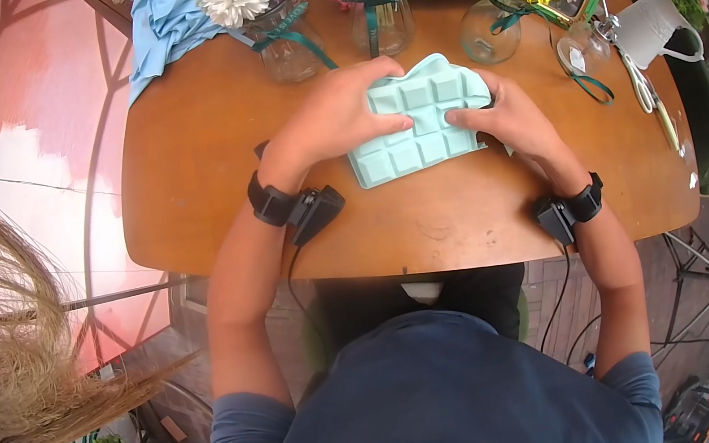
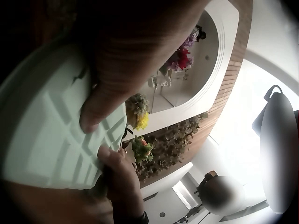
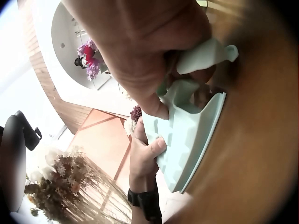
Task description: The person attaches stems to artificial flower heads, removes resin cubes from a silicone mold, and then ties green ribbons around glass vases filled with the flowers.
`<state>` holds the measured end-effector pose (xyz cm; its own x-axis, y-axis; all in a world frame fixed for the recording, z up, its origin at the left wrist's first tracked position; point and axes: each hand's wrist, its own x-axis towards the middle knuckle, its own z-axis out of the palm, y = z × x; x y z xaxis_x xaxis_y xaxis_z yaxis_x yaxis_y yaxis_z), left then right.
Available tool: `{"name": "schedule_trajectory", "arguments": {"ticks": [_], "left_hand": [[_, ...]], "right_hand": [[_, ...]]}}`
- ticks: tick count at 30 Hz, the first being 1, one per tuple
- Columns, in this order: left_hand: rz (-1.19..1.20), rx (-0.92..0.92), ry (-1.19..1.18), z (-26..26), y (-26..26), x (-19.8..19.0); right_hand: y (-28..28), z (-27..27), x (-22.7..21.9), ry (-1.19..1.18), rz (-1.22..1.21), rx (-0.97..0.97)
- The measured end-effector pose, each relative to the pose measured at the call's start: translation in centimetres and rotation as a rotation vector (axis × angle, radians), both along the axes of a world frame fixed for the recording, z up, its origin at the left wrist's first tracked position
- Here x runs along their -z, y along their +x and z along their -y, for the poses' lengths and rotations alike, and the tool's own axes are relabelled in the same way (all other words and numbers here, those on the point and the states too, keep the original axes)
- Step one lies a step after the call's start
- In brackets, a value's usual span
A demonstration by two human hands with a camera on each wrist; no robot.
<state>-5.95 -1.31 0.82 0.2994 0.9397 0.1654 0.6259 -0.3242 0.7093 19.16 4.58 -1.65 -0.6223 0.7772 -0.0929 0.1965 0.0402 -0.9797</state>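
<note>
Both hands grip a pale green tray [image 1: 418,126] that lies near the centre of the head view, on the wooden surface [image 1: 200,152]. The tray is a soft mould with square cells, bottom side up and bent at its upper edge. The left hand [image 1: 340,115] curls over the tray's left upper corner, thumb pressed on the ridged underside, as the left wrist view shows [image 2: 93,116]. The right hand [image 1: 507,114] pinches the right edge; in the right wrist view its fingers [image 3: 154,102] fold the rim up and over. Above the tray, toward the top of the frame, stand three glass vases [image 1: 380,18] with flowers. A blue cloth [image 1: 163,22] lies at upper left, scissors [image 1: 644,90] and a white jug [image 1: 653,25] at right.
</note>
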Motion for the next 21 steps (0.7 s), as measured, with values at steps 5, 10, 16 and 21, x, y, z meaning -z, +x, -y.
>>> {"name": "schedule_trajectory", "arguments": {"ticks": [5,10,16,21], "left_hand": [[0.046,-0.069,-0.003,-0.1,0.4,0.3],[0.031,-0.159,0.027,0.0,1.4,0.6],[-0.007,-0.209,0.094,0.3,2.5,1.4],[0.073,-0.2,0.017,0.2,2.2,0.9]], "right_hand": [[-0.3,0.2,0.0,0.042,-0.051,0.041],[-0.6,0.5,0.8,0.042,-0.121,0.04],[-1.1,1.0,0.5,0.162,-0.014,0.023],[-0.8,0.4,0.4,0.169,-0.01,0.039]]}}
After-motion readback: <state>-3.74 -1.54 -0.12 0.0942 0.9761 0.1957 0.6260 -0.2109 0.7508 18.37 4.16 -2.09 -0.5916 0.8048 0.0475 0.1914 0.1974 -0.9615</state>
